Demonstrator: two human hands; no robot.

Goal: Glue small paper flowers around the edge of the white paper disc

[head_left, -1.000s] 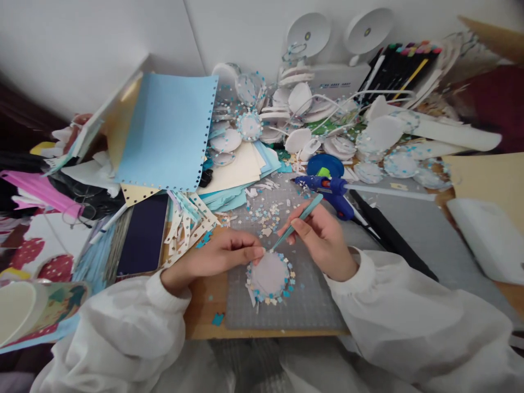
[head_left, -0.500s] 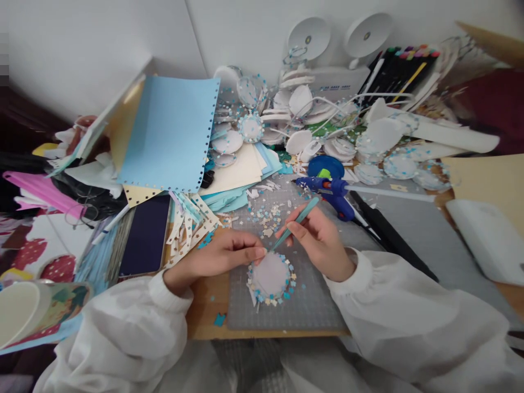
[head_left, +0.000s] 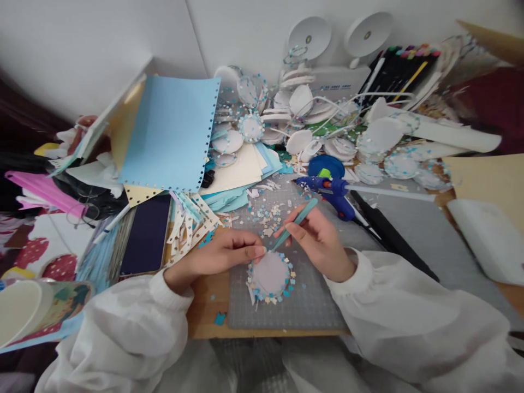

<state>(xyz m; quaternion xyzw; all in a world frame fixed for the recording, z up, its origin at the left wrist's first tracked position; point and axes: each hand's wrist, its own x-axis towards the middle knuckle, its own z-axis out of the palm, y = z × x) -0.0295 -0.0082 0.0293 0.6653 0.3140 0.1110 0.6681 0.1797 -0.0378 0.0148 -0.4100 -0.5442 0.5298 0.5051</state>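
Note:
My right hand (head_left: 314, 237) is closed around teal tweezers (head_left: 295, 222), whose tips point down to the far edge of a round white disc (head_left: 270, 273). Small blue, white and cream star-shaped paper pieces ring the disc, which lies on a grey cutting mat (head_left: 319, 305). My left hand (head_left: 233, 252) pinches the disc's upper left rim between thumb and index finger. Whether the tweezer tips hold a star is too small to tell. Just beyond my hands, loose paper stars (head_left: 268, 214) are scattered over the mat.
A blue glue gun (head_left: 333, 188) lies behind my right hand, near a black tool (head_left: 385, 229). On the left are a dark phone (head_left: 146, 234), punched paper strips (head_left: 188, 221) and a paper cup (head_left: 24, 311). Decorated white discs (head_left: 298, 142) crowd the back, beside a blue sheet (head_left: 172, 131).
Almost nothing differs. The tweezers and my right hand have shifted very slightly, while my left hand keeps its pinch on the rim.

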